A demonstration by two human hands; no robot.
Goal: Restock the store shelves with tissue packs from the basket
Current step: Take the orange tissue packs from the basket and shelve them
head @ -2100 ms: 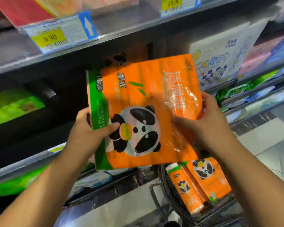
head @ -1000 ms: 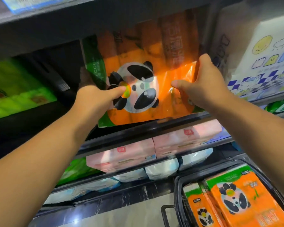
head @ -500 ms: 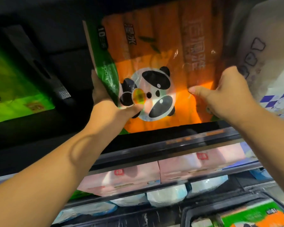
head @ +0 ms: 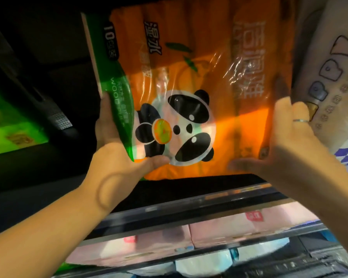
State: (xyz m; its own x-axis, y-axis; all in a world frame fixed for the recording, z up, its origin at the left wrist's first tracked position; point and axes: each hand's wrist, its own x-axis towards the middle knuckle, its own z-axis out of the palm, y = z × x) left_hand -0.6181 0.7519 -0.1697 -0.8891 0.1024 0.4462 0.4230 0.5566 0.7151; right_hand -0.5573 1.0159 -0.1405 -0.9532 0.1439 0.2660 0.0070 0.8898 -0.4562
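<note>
Dark store shelving fills the frame, and the orange tissue pack [head: 189,87] stands upright in its centre bay, just above the shelf lip [head: 189,199]. The left hand [head: 117,149] wraps the pack's green edge, thumb on the panda; the right hand [head: 285,141] clasps the right edge. This pack looks nearly placed, not yet let go. What remains cannot be told. A green pack [head: 8,125] lies at left, a white pack [head: 329,77] at upper right, pink packs [head: 239,227] below.

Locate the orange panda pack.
Head view, centre: orange panda pack in the dark shelf bay, held between left hand and right hand, white pack at its right.
</note>
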